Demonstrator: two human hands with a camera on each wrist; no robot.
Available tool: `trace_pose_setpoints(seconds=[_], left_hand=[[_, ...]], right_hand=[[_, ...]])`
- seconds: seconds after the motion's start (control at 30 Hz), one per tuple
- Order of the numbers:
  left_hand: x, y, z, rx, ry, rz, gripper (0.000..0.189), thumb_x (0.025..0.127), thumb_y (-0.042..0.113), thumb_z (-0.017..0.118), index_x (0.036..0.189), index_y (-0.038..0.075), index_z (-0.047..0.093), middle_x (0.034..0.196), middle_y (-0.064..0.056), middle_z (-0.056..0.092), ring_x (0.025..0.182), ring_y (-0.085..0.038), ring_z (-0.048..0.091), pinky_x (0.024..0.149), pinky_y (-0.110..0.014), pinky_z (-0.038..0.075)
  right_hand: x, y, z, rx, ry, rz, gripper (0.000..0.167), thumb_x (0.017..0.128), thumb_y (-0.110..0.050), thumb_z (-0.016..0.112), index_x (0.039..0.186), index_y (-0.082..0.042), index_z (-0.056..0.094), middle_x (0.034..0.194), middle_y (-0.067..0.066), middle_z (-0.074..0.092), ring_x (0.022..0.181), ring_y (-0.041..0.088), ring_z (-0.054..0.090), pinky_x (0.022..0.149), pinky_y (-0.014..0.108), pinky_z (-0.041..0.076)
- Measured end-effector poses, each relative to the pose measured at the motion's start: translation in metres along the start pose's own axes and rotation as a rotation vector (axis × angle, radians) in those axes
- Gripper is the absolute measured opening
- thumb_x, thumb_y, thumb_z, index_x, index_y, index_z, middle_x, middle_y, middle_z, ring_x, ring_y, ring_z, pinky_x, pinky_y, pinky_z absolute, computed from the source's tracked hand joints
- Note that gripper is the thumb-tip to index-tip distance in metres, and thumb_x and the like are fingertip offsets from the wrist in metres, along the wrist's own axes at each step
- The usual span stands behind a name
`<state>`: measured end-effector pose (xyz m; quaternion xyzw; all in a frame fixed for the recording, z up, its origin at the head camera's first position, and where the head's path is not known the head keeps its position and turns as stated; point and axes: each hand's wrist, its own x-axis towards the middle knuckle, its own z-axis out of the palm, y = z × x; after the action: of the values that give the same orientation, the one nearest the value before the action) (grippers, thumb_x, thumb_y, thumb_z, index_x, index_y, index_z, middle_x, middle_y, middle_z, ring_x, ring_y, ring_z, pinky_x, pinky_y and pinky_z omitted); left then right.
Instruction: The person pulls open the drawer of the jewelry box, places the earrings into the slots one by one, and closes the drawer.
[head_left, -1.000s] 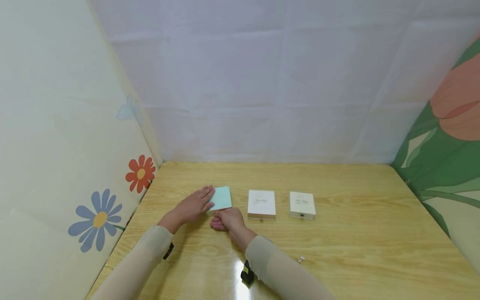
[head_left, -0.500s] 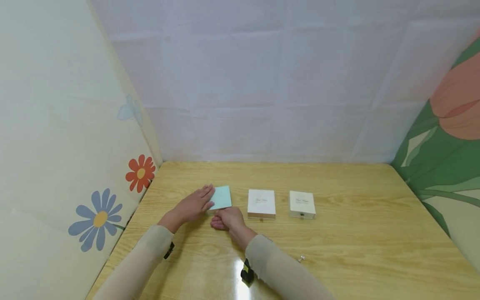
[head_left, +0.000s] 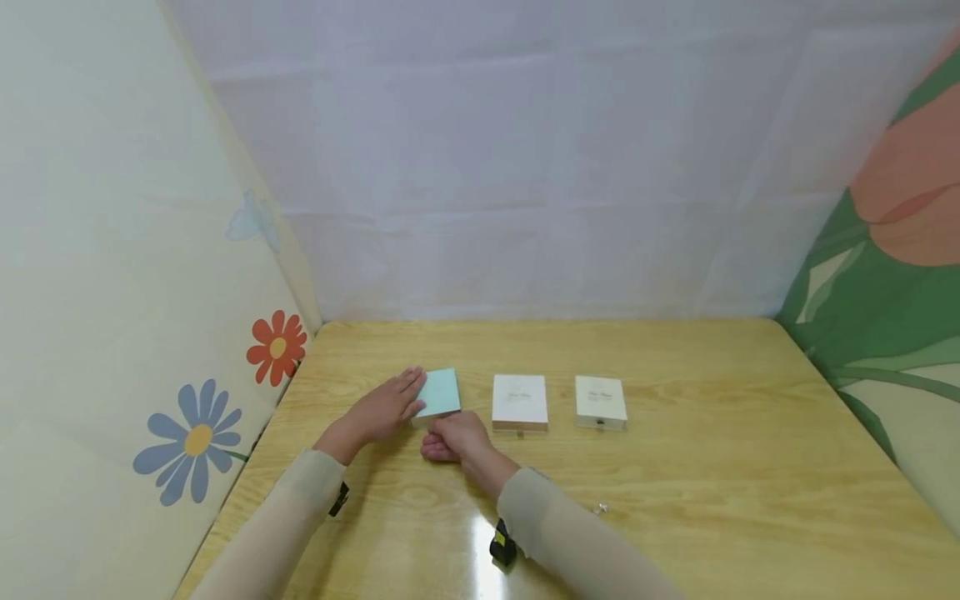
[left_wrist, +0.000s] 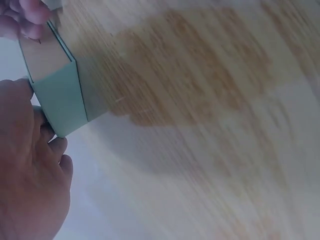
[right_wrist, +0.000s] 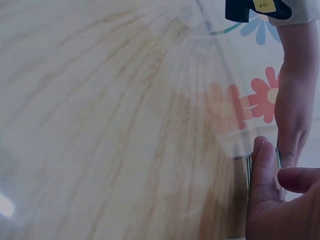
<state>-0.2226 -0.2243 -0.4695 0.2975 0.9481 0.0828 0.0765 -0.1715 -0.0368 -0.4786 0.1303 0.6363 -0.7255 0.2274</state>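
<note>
Our view shifts, left hand [head_left: 381, 412] spread on blue box [head_left: 441, 391], right hand [head_left: 457, 436] at its front, whether pinching we cannot tell.

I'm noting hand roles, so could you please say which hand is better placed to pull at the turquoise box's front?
Probably the right hand: it curls at the front of the turquoise box, while the left hand rests on top.

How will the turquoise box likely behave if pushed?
The turquoise box probably stays stiff, given its flat faces and crisp edges. Low and flat on the table, it seems unlikely to roll or tip. The table's shine suggests it may slide.
</note>
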Motion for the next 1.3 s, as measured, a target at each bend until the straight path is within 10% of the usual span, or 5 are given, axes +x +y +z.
trace_pose_setpoints(seconds=[0.6,1.3], left_hand=[[0.005,0.004,-0.003,-0.170,0.042,-0.104,0.065,0.108,0.037,0.048,0.157,-0.001,0.031,0.165,-0.019,0.025,0.152,-0.038,0.022,0.124,-0.055,0.021],[0.041,0.045,-0.002,-0.058,0.132,0.091,0.060,0.107,0.035,0.052,0.154,0.000,0.039,0.162,-0.016,0.034,0.152,-0.036,0.026,0.126,-0.051,0.015]], right_hand=[[-0.031,-0.010,-0.046,-0.096,-0.013,-0.027,0.031,0.092,-0.007,0.065,0.116,0.013,0.064,0.089,0.018,0.075,0.065,0.015,0.073,0.063,0.028,0.063],[-0.045,-0.014,-0.101,-0.068,0.074,-0.019,0.027,0.095,-0.010,0.066,0.111,0.011,0.068,0.092,0.020,0.075,0.068,0.017,0.074,0.068,0.030,0.063]])
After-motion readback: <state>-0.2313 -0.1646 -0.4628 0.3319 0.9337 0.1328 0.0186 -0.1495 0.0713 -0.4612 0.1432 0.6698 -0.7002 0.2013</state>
